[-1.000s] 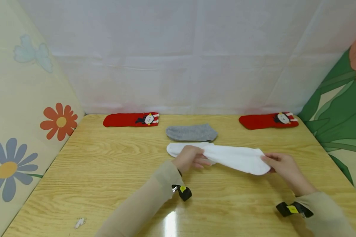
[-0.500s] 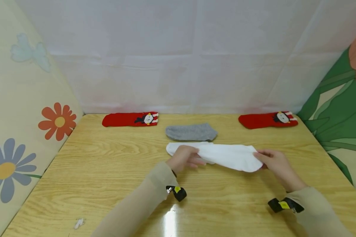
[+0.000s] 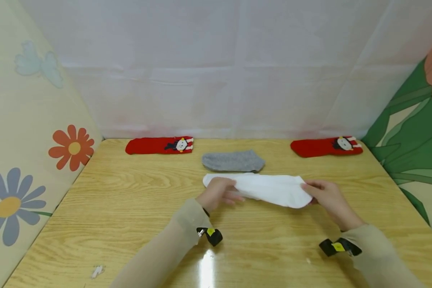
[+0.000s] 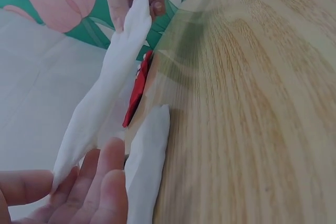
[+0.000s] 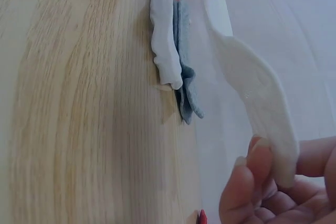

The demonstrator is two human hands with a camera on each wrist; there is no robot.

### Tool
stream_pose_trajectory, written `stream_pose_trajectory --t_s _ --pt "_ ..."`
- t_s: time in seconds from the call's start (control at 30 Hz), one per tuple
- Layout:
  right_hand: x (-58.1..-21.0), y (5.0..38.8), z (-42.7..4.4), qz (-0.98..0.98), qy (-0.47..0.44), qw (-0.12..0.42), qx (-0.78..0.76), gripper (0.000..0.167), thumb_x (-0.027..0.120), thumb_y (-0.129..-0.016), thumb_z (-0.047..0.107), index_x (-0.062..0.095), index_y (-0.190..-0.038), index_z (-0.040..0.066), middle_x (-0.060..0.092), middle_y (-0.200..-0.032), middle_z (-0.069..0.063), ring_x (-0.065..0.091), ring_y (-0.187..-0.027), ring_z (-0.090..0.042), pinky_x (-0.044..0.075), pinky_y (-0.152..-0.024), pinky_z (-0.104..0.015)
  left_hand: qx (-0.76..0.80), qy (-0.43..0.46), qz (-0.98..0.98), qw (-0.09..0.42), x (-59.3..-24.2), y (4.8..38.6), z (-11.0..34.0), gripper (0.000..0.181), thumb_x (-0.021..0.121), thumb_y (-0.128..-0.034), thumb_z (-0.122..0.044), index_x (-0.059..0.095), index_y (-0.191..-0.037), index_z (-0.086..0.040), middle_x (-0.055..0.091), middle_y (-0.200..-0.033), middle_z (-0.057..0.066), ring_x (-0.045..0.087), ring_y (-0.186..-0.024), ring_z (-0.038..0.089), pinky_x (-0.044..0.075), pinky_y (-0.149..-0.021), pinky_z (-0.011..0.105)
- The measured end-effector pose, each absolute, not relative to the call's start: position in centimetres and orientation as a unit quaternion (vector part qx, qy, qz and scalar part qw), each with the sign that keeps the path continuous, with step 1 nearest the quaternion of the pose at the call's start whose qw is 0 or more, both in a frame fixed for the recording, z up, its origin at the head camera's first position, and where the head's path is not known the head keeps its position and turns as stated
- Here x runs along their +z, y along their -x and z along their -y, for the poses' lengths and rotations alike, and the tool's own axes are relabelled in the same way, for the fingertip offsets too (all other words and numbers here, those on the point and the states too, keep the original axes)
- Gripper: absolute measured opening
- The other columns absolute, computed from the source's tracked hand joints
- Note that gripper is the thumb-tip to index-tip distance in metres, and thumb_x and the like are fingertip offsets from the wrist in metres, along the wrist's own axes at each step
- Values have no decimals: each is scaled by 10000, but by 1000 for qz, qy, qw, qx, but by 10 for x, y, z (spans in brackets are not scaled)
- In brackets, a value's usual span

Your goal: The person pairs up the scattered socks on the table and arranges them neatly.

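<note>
A white sock [image 3: 273,190] is stretched between both hands, held above the table. My left hand [image 3: 217,194] pinches its left end between thumb and fingers, and my right hand [image 3: 324,196] pinches the right end. Beneath it, a second white sock [image 4: 149,161] lies on the table, partly hidden in the head view by the left hand and the held sock. In the right wrist view the held sock [image 5: 252,82] hangs apart from the lying sock [image 5: 165,35]. Just behind lies a grey sock [image 3: 233,161].
At the back left of the wooden table [image 3: 129,224] lies a red sock [image 3: 158,145] with a cartoon figure. A matching red sock [image 3: 325,147] lies at the back right. A white cloth [image 3: 216,72] hangs behind, with patterned panels on both sides.
Both hands have shifted left with the held white sock, the right hand somewhat more, and the sock is lower and nearer the one lying beneath. The other socks stay put.
</note>
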State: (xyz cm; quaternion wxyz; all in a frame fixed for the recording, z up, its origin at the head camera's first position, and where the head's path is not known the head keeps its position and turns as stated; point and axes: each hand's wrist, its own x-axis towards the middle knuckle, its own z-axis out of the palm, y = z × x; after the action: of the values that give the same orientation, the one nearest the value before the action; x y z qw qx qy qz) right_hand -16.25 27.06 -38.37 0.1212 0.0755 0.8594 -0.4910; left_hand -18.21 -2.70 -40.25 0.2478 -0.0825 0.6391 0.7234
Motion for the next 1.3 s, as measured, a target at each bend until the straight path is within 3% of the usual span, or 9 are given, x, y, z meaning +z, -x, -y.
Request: stream_pose_trajectory --t_s 0.77,1.1,1.3 --pt "-385 171 -245 -854 -66 121 -501 509 529 -1013 249 471 -1317 -156 580 -1182 -249 564 -762 -99 528 -662 -255 731 92 -634 235 -402 181 49 196 462 -1011 -80 546 -1118 61 608 -1086 212 689 -930 372 576 -653 295" --pt "-389 175 -235 -838 -50 112 -531 457 549 -1002 185 493 -1268 -182 635 -932 -34 565 -699 -71 528 -632 -251 739 108 -627 223 -404 181 58 175 458 -1010 -87 527 -1106 42 592 -1018 160 699 -892 355 573 -641 288" --pt "-389 177 -228 -837 -51 124 -531 452 533 -1011 188 488 -1288 -166 633 -1038 -132 566 -738 -88 529 -650 -257 741 116 -625 216 -403 181 64 174 457 -1011 -101 542 -1075 36 621 -1006 167 707 -864 333 565 -621 276"
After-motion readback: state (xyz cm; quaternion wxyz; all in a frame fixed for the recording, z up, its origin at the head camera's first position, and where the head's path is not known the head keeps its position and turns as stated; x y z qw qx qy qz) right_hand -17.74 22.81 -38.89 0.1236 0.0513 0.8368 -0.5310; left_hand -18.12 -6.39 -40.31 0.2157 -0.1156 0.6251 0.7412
